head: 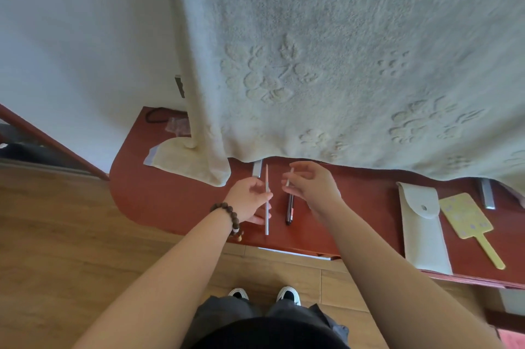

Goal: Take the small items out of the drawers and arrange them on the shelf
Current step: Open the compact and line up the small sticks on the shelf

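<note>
On the red-brown shelf top (159, 201) my left hand (248, 199) pinches a long thin pale pencil (267, 206) that points away from me. My right hand (312, 186) holds a short thin white stick (289, 176) between thumb and fingers, just above a dark pen (289, 210) lying on the shelf. The two hands are close together, a pen's width apart. A bead bracelet (227, 213) sits on my left wrist. No drawer is clearly visible.
A cream embossed blanket (341, 64) hangs over the back of the shelf. A white pouch (420, 226) and a yellow paddle-shaped fan (468, 223) lie to the right. A black cord (154, 115) and a plastic bag (177, 125) lie at the far left. Wooden floor below.
</note>
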The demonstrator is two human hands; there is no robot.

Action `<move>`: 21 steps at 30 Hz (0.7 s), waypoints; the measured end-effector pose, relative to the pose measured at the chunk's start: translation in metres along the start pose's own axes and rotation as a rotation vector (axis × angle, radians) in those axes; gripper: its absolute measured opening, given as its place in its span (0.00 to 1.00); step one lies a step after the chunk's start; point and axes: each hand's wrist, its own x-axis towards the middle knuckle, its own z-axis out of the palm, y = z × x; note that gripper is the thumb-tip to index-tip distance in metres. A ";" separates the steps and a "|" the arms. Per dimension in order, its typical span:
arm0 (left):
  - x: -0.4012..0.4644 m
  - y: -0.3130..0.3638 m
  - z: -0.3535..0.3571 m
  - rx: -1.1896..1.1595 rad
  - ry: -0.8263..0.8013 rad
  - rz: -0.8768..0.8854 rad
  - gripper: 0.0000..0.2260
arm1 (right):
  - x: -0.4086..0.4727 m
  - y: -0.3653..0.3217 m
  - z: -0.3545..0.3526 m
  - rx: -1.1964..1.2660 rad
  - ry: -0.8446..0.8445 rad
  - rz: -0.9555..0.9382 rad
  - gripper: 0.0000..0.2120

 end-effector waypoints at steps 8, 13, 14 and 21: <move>0.026 -0.004 -0.002 0.103 -0.014 -0.053 0.12 | 0.014 0.023 0.005 -0.482 -0.021 -0.021 0.21; 0.041 -0.012 0.003 0.450 0.168 0.097 0.09 | 0.024 0.039 0.017 -0.865 -0.065 -0.154 0.24; 0.041 -0.013 0.004 0.501 0.197 0.116 0.09 | 0.025 0.042 0.019 -0.913 -0.076 -0.173 0.23; 0.045 -0.023 0.010 0.669 0.298 0.157 0.11 | 0.026 0.054 0.029 -1.079 -0.112 -0.238 0.20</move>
